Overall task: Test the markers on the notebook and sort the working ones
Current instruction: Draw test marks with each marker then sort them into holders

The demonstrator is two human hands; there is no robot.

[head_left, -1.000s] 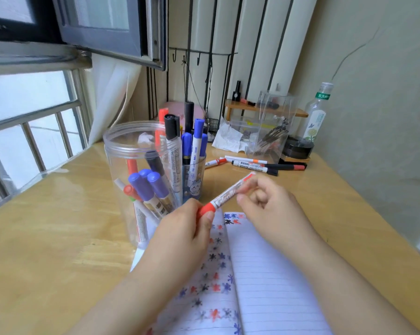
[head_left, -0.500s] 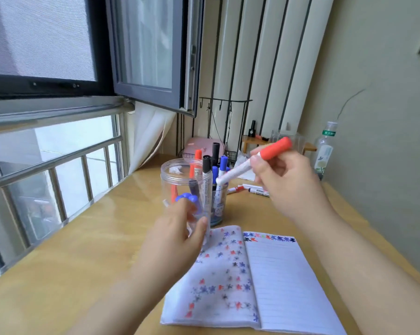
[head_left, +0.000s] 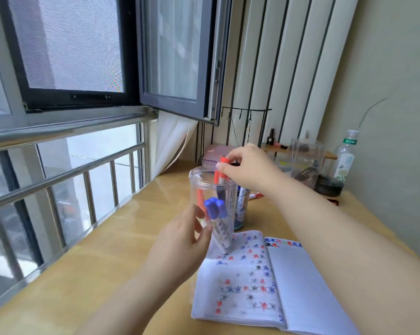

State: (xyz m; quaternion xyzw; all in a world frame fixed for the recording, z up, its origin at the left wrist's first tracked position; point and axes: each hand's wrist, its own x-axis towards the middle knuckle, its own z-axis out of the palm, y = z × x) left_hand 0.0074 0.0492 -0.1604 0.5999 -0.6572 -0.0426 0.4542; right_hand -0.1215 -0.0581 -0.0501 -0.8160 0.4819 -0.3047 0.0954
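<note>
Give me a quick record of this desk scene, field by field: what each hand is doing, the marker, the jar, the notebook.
right hand: pinches the red-capped marker by its cap end, lowering it into the clear jar
left hand: fingers relaxed beside the jar's lower wall; contact unclear
clear jar contents: several blue-capped markers and red ones
notebook: open on the wooden desk, left page covered in red, blue and black test marks
behind the jar: small cup of markers
</note>
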